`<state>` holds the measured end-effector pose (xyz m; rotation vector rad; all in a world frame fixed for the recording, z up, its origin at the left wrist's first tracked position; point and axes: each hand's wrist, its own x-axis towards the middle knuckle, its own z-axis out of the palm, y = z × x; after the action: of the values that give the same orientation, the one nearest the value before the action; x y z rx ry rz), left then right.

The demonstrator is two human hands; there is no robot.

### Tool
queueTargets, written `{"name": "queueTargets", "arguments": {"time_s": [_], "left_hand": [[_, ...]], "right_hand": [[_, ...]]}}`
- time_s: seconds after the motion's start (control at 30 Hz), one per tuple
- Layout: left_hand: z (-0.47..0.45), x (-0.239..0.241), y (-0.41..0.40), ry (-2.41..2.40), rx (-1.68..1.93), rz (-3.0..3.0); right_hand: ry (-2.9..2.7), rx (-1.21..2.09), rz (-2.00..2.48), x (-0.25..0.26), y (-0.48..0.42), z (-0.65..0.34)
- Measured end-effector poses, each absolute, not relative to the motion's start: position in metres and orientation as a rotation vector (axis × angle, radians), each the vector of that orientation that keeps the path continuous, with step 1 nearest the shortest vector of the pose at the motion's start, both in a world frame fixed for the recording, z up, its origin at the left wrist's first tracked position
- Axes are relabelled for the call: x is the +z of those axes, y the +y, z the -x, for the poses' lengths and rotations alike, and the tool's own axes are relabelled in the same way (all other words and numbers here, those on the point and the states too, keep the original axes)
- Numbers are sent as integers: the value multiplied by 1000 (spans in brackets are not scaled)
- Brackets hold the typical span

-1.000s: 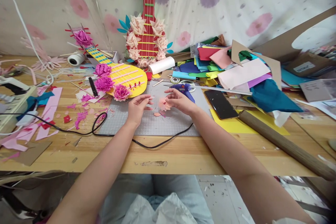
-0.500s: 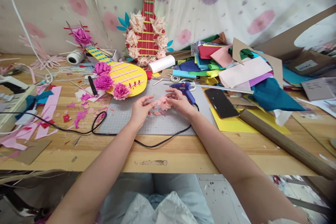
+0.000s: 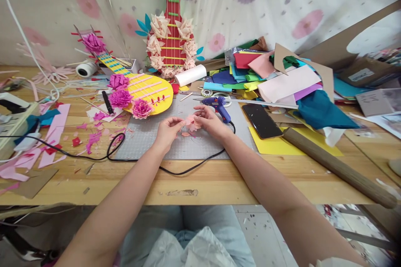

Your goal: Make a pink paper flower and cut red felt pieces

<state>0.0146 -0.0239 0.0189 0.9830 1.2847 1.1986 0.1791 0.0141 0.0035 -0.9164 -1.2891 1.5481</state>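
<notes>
A small pale pink paper flower (image 3: pixel 191 123) is held between my hands, just above the grey cutting mat (image 3: pixel 147 142). My right hand (image 3: pixel 211 123) pinches the flower from the right with thumb and forefinger. On the other side, my left hand (image 3: pixel 169 131) has its fingers pressed together at the flower's left edge. Small pink scraps lie on the mat beneath. Just behind my right hand rests a blue glue gun (image 3: pixel 219 106), its black cord (image 3: pixel 188 172) looping over the mat's front.
A yellow paper guitar (image 3: pixel 152 94) with magenta flowers lies left of the mat; a red one (image 3: pixel 172 46) stands against the curtain. To the right are a phone (image 3: pixel 262 121), a brown tube (image 3: pixel 338 167) and heaped coloured paper (image 3: pixel 288 83). Pink scraps (image 3: pixel 59 129) litter the left side.
The view has shifted slightly, so the scene sits a little further left. My left fingers have closed in more tightly near the flower, and the flower has turned a little.
</notes>
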Motion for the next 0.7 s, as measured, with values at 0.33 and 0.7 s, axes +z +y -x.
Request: {"name": "queueTargets", "arguments": {"time_s": [0.33, 0.7], "left_hand": [[-15, 16, -21, 1333, 1192, -952], [-16, 15, -21, 1320, 1202, -980]], "right_hand": [[-1281, 1561, 902, 3, 14, -179], [-1265, 1586, 880, 0, 16, -178]]}}
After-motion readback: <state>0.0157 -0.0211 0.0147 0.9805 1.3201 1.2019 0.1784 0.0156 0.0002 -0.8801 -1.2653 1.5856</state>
